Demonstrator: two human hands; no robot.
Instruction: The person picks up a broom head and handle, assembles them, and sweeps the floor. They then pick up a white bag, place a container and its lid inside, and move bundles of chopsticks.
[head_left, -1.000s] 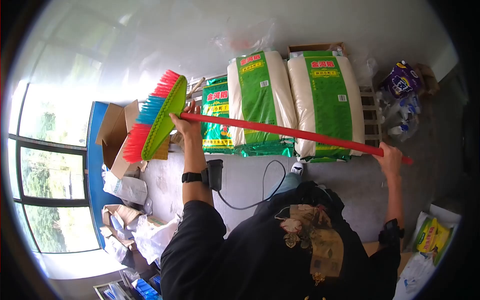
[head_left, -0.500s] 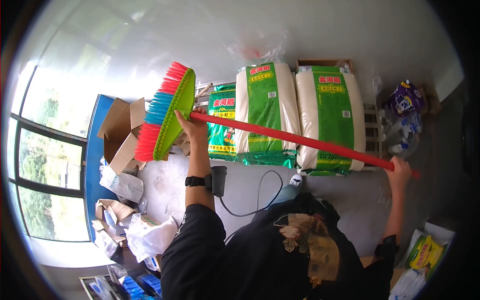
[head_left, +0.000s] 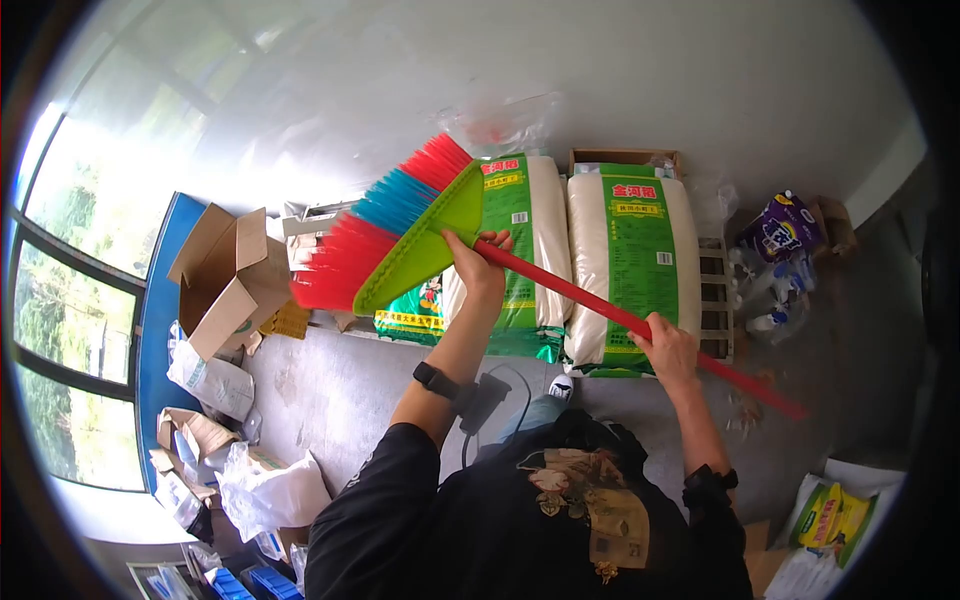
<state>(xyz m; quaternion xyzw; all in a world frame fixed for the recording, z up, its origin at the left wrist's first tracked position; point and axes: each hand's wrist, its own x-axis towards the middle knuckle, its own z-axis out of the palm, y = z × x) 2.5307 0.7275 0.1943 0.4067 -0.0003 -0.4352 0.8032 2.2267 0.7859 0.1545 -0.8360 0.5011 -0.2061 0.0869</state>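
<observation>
A broom (head_left: 415, 245) with a lime-green head, red and blue bristles and a red handle slants across the view. Its bristles point up and to the left, and the handle runs down to the right. My left hand (head_left: 477, 262) is closed around the handle where it meets the head. Further along, near the middle of the handle, my right hand (head_left: 668, 350) grips it. Behind the broom lie large rice sacks, one (head_left: 637, 265) in full sight and another (head_left: 540, 215) partly covered by the broom and my left arm.
The sacks rest on a slatted pallet (head_left: 713, 290). An open cardboard box (head_left: 235, 270) stands at left by the window. White plastic bags (head_left: 275, 490) and torn cartons lie below it. At right are a purple package (head_left: 780, 225) and a yellow-green bag (head_left: 833, 515).
The broom head has moved right and tilted further. My right hand has come left, from near the handle's end to about its middle. Both hands still hold the broom.
</observation>
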